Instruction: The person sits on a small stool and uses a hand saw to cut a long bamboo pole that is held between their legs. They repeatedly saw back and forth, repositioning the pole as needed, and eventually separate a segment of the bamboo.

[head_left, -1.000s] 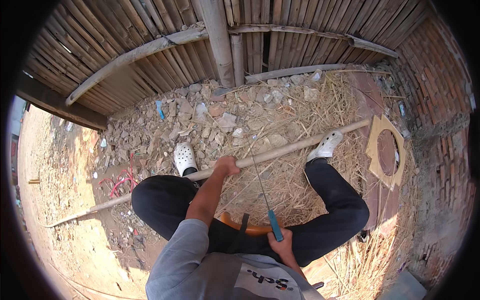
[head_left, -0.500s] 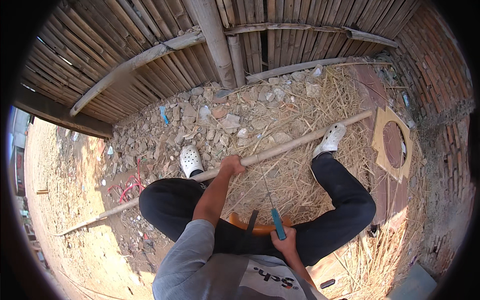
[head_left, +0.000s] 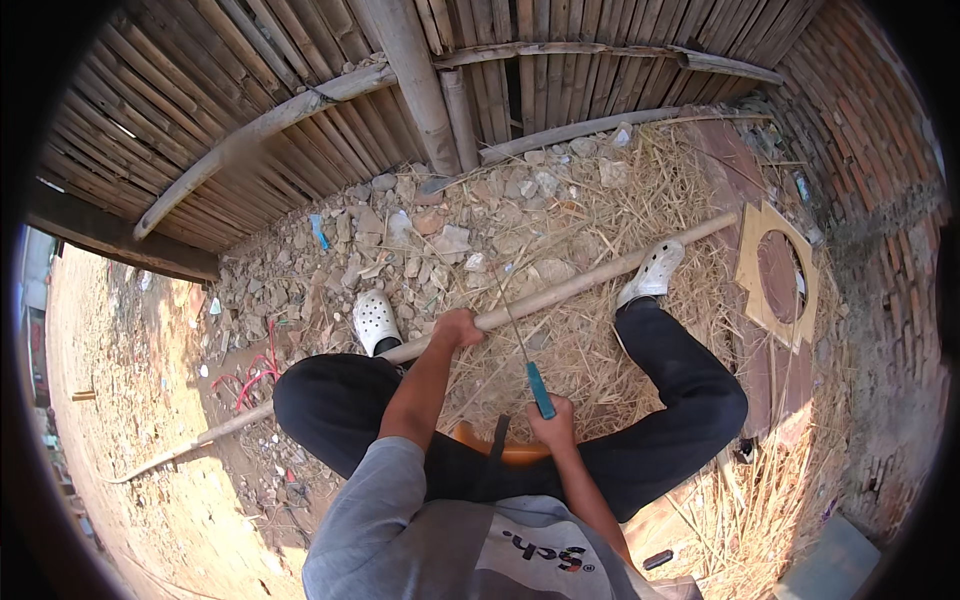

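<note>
My left hand (head_left: 459, 328) is closed around a long pale wooden pole (head_left: 560, 291), just left of where a blade crosses it. The pole slants from the lower left, past my left knee, up to the far right by my right shoe. In my closed right hand (head_left: 551, 422) is the teal handle of a saw (head_left: 540, 391). Its narrow blade, seen nearly edge-on, points away from me and crosses the pole, its tip beyond the far side. How deep the blade sits in the wood cannot be made out.
My white clogs (head_left: 376, 319) stand on either side. Straw (head_left: 560, 350) and broken stones (head_left: 400, 230) cover the ground. A bamboo wall (head_left: 290, 70) rises ahead, a brick wall (head_left: 880, 180) at right. A board with a round hole (head_left: 752, 262) lies near it. An orange curved object (head_left: 520, 454) is between my legs.
My right hand has moved forward and slightly left, pushing the saw farther across the pole. My left hand keeps its grip on the pole. The whole view has shifted slightly.
</note>
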Available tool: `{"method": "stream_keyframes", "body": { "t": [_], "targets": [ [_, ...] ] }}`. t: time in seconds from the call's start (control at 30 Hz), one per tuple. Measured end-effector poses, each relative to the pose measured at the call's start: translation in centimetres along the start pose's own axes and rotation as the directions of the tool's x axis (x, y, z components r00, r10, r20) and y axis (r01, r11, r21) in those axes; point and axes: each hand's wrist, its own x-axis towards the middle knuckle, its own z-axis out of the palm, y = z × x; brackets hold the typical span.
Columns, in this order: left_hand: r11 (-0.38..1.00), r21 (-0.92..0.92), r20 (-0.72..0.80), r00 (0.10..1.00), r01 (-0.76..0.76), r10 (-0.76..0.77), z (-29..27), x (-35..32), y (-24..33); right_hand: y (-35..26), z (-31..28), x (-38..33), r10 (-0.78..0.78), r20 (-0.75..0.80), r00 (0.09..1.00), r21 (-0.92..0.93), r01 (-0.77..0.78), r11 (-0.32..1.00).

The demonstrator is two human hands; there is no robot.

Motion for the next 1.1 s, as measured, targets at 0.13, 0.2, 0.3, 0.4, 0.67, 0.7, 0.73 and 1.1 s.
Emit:
{"method": "stream_keyframes", "body": {
  "t": [0.13,0.2,0.3,0.4,0.67,0.7,0.73,1.1],
  "targets": [
    [1.0,-0.021,0.043,0.999,-0.013,0.014,0.8,1.2,-2.9,-1.4,0.2,-0.3,0.027,0.092,0.995,-0.168,-0.011,0.986],
    [1.0,-0.029,0.09,0.996,0.002,0.0,-0.5,1.8,-4.0,-2.9,-0.6,-2.0,0.017,0.106,0.994,-0.149,-0.001,0.989],
    [0.998,-0.061,0.18,0.984,0.02,-0.009,-3.3,2.9,-4.9,-4.9,0.6,-1.0,0.067,0.119,0.991,-0.186,-0.044,0.982],
    [0.984,-0.176,0.281,0.959,0.009,0.041,-4.7,4.4,-7.4,-6.6,2.3,0.8,0.068,0.124,0.99,-0.17,-0.046,0.984],
    [0.994,0.1,-0.186,0.98,-0.052,0.07,-2.6,4.8,-9.8,-4.6,6.4,0.2,-0.013,0.143,0.99,-0.176,0.038,0.984],
    [0.993,0.116,-0.3,0.953,-0.009,0.044,-1.3,4.0,-9.0,-4.5,6.6,-0.3,-0.031,0.129,0.991,-0.181,0.054,0.982],
    [0.991,0.128,-0.412,0.911,0.038,0.018,-0.2,3.3,-8.6,-4.5,6.8,-0.7,-0.051,0.117,0.992,-0.184,0.072,0.98],
    [0.998,0.061,-0.223,0.975,0.034,-0.02,0.2,-0.9,-7.1,-7.4,1.6,-9.1,0.025,0.129,0.991,-0.208,0.003,0.978]
  ]
}}
